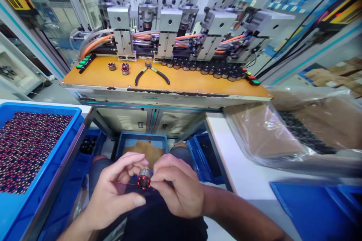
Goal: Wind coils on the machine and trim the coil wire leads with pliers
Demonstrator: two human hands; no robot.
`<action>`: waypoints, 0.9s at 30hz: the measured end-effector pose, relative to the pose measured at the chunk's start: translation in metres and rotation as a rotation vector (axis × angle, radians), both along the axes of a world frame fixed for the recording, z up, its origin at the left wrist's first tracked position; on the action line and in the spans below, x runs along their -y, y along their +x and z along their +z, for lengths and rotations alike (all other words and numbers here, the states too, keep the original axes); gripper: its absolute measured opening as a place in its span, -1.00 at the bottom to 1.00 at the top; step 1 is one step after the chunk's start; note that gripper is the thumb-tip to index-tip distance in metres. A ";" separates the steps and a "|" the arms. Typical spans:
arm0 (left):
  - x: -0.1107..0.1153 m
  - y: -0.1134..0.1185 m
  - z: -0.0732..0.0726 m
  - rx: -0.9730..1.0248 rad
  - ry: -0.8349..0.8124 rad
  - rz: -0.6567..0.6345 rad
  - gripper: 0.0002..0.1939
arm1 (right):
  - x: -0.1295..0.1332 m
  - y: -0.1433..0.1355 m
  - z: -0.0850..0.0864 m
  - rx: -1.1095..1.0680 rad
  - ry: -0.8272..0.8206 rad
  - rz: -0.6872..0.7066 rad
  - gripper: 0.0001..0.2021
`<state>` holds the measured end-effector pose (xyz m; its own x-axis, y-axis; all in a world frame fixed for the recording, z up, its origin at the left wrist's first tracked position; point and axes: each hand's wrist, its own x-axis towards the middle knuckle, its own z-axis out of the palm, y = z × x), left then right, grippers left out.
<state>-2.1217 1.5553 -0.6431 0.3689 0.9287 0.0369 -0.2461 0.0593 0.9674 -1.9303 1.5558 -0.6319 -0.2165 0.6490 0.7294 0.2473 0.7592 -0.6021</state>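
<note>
Left hand [118,190] first: I have it half open and cupped, fingers curled just behind the wound ring [144,175], thumb swung out below its lower edge; whether those fingers bear any weight I cannot tell. The right hand [178,186] is the firmer one, thumb and forefinger closed in a fine pinch at the ring's rim at three o'clock. Such a fingertip hold probably leaves the red windings and the open bore, which faces my camera, in plain sight, while the looser left seems to serve as a guard or a steadying rest.

Taking that ring, low over the lap, as the clock's centre, pliers [148,67] lie spread at twelve on the orange surface [181,84], handles toward me, likely for an easy grasp. A few similar rings [125,70] stand at half past eleven, apart from the dark-topped parts [209,69] crowded together at one o'clock; I read that gap as a way to stop two kinds mixing. At ten sits the blue tray [80,110] of red-and-dark pieces, and at half past two the plastic-lined box [253,128], presumably flanking the seat so both come within an arm's sweep.
</note>
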 end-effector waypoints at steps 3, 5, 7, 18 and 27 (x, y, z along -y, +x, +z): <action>0.000 -0.006 -0.001 -0.071 -0.081 -0.082 -0.55 | -0.002 0.002 -0.001 0.029 0.027 -0.009 -0.91; 0.002 -0.008 0.002 -0.101 -0.122 -0.113 -0.69 | -0.002 0.002 0.000 0.042 0.026 -0.017 -0.90; 0.005 -0.007 0.005 -0.094 -0.166 -0.093 -0.75 | 0.000 0.002 0.000 0.053 0.024 -0.030 -0.90; 0.007 -0.001 -0.003 0.180 -0.012 -0.042 -0.84 | 0.006 0.001 0.003 0.131 -0.038 -0.136 -0.88; 0.008 0.002 -0.025 0.622 -0.184 -0.181 -0.52 | 0.009 0.026 -0.009 0.391 0.099 0.015 -0.90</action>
<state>-2.1198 1.5474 -0.6681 0.4806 0.8657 0.1401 -0.7252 0.3025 0.6185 -1.9044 1.5466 -0.6412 -0.4987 0.5745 0.6490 0.4316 0.8140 -0.3888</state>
